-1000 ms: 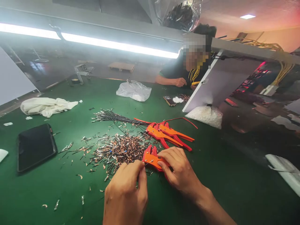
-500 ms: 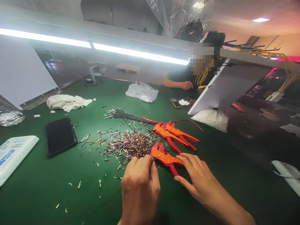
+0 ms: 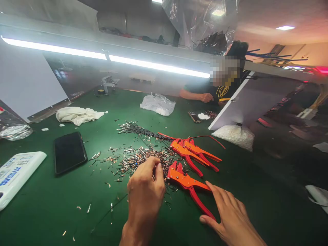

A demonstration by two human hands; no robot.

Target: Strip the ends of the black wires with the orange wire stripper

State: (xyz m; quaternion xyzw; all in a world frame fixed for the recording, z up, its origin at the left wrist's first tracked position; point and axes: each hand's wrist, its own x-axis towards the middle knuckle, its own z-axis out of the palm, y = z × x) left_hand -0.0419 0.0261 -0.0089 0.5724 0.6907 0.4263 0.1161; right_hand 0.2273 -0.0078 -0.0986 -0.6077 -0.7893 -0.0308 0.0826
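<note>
My left hand (image 3: 146, 191) is closed in a pinch over the near side of a pile of cut wire scraps (image 3: 138, 157). A thin dark wire (image 3: 110, 210) trails from it toward the lower left; its held end is hidden by the fingers. My right hand (image 3: 225, 208) is around the spread handles of an orange and red wire stripper (image 3: 183, 177), fingers on the orange handle and thumb by the red handle's end. The stripper's jaws point to the pile. Two more wire strippers (image 3: 191, 152) lie just behind, beside a bundle of black wires (image 3: 143, 130) with metal tips.
A black phone (image 3: 70, 152) and a white box (image 3: 20, 176) lie at left. Farther back are a white cloth (image 3: 78, 115) and a clear plastic bag (image 3: 157, 103). A co-worker's hand (image 3: 206, 97) rests across the table, left of a white panel (image 3: 230, 102).
The stripper's handles have spread apart, and my right hand has opened wider with them. My left hand has moved left, away from the jaws, and the trailing wire now shows.
</note>
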